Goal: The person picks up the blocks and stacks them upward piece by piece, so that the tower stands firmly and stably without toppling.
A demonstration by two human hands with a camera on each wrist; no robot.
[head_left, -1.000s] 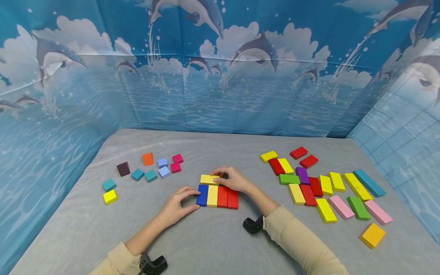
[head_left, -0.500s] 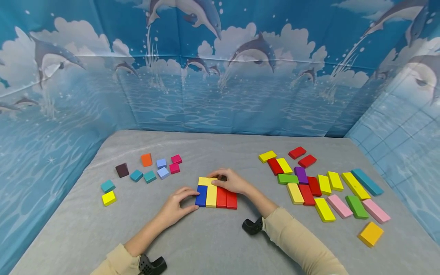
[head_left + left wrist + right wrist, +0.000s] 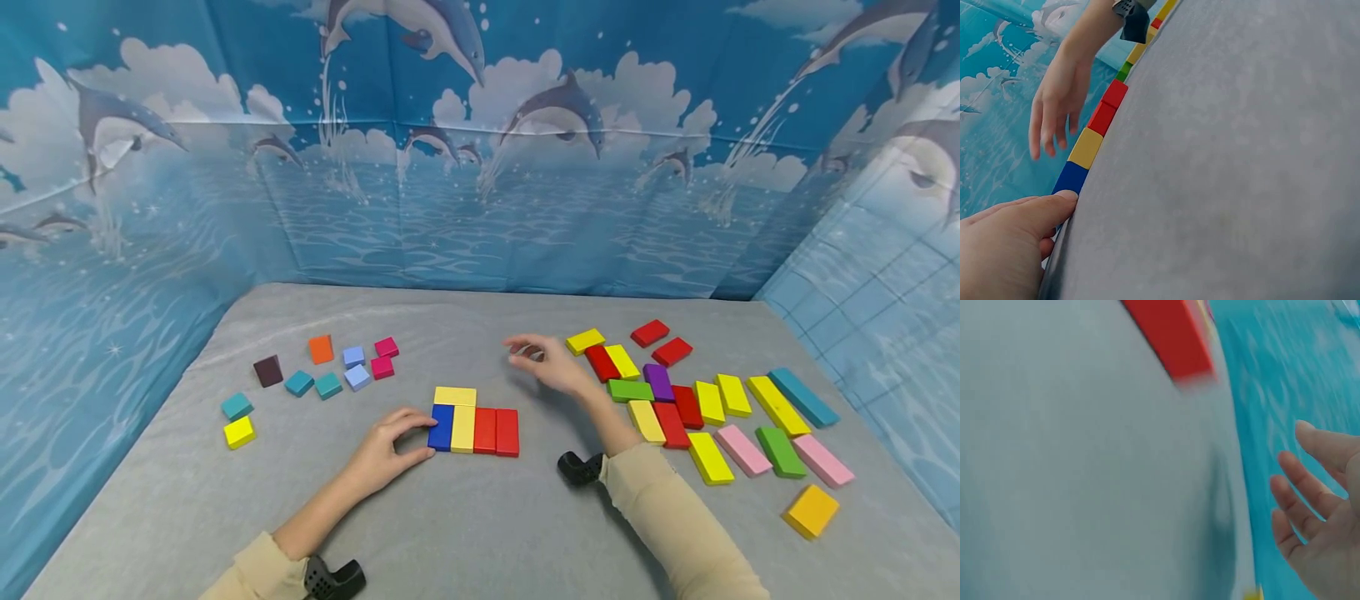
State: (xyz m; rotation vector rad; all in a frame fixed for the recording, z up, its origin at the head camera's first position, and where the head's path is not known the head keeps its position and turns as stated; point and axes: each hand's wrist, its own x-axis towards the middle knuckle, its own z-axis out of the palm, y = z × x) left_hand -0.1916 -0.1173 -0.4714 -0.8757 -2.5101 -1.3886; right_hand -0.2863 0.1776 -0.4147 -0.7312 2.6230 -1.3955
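My left hand (image 3: 386,454) rests on the grey cloth, its fingertips and thumb touching the left side of a blue wooden block (image 3: 441,427). The thumb lies right at that block's near end in the left wrist view. Beside the blue block stand a pale yellow block (image 3: 463,429) and two red blocks (image 3: 496,432), all in one row. Across the far ends of the blue and pale yellow blocks lies another yellow block (image 3: 455,396). My right hand (image 3: 551,362), fingers loosely bent and holding nothing, is above the cloth between the row and the scattered blocks at right.
Many long blocks lie at the right, among them a green block (image 3: 630,391), a purple block (image 3: 659,383) and an orange block (image 3: 812,512). Small blocks, including a brown block (image 3: 268,371) and an orange one (image 3: 321,348), are spread at the left. A dolphin-print curtain (image 3: 480,217) hangs behind.
The right hand slid the far yellow block left until it lined up over the blue and pale yellow blocks, then let go and moved right. The left hand stayed in place.
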